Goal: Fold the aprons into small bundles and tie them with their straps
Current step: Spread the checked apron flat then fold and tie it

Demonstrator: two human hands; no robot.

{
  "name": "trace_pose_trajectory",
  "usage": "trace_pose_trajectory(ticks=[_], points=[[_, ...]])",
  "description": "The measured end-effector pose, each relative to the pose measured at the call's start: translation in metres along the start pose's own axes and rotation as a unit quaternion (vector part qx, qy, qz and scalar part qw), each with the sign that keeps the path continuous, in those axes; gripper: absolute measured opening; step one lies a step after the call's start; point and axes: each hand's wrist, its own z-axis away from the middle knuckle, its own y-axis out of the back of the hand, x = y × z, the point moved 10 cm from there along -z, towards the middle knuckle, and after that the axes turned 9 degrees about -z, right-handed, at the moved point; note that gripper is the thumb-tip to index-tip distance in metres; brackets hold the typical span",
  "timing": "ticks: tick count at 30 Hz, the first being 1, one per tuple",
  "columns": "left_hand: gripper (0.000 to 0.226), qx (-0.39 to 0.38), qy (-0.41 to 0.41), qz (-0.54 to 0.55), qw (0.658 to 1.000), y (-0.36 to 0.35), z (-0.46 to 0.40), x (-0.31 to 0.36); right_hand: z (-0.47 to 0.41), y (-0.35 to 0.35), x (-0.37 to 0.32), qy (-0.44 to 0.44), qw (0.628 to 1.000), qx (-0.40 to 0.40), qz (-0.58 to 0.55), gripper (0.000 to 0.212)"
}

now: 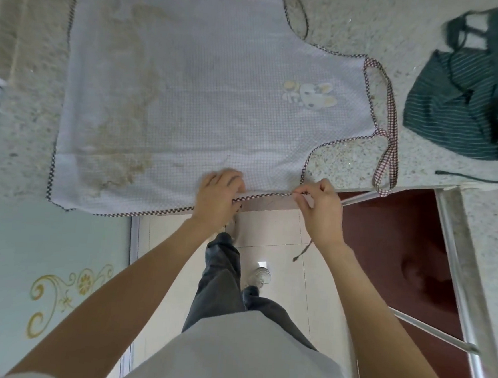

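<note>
A pale checked apron (189,94) lies spread flat on the speckled stone bench (358,27), its hem to the left and its bib to the right; a dark checked trim runs round its edges, a brownish stain marks the left part, and a small rabbit picture (310,96) sits on the bib. The near edge of the apron reaches the front edge of the bench; the neck loop (391,125) lies past the bib and hangs a little over that edge; one waist strap (297,16) curls in a loop at the far side.

The left hand (218,198) rests on the near edge of the apron, fingers curled down over the trim; whether its grip has closed on the cloth or only presses it I cannot tell. The right hand (320,209) is just to the right of it, apart from it, with finger and thumb pinching the near waist strap (302,251) where it joins the apron; the grip is narrow, and the free end of the strap hangs below the hand toward the floor.

A dark green striped apron (462,113) lies crumpled on the right part of the bench, well apart from the hands, its thin dark straps (481,177) trailing beside it. Below are the tiled floor (282,236) and the person's dark trousers (219,282).
</note>
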Motion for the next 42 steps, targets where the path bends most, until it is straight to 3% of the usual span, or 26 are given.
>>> trace_pose_trajectory(ticks=[4, 7, 12, 16, 19, 24, 38, 42], points=[[0.036, 0.031, 0.033, 0.04, 0.998, 0.041, 0.015, -0.034, -0.023, 0.017, -0.013, 0.056, 0.998, 0.007, 0.039, 0.006], [0.041, 0.074, 0.083, 0.033, 0.993, 0.072, 0.042, -0.07, -0.036, 0.022, -0.017, 0.08, 0.996, -0.032, 0.032, 0.017], [0.033, 0.142, 0.163, 0.053, 0.975, 0.123, 0.085, -0.123, -0.057, 0.03, -0.034, 0.123, 0.991, -0.056, 0.001, 0.024], [0.021, 0.179, 0.226, 0.031, 0.957, 0.157, 0.104, -0.158, -0.078, 0.032, -0.04, 0.051, 0.993, -0.068, -0.079, 0.014], [0.022, 0.192, 0.264, 0.001, 0.945, 0.173, 0.101, -0.181, -0.097, 0.034, -0.05, 0.045, 0.993, -0.053, -0.093, 0.014], [0.033, 0.19, 0.27, 0.005, 0.944, 0.194, 0.046, -0.219, -0.154, 0.024, -0.07, 0.028, 0.995, -0.053, -0.083, 0.016], [0.016, 0.177, 0.233, 0.044, 0.955, 0.247, -0.149, -0.323, -0.336, 0.024, -0.11, -0.022, 0.996, 0.065, -0.06, 0.018], [0.021, 0.16, 0.26, 0.05, 0.951, 0.248, -0.197, -0.358, -0.392, 0.017, -0.119, -0.032, 0.993, 0.094, -0.058, 0.017]])
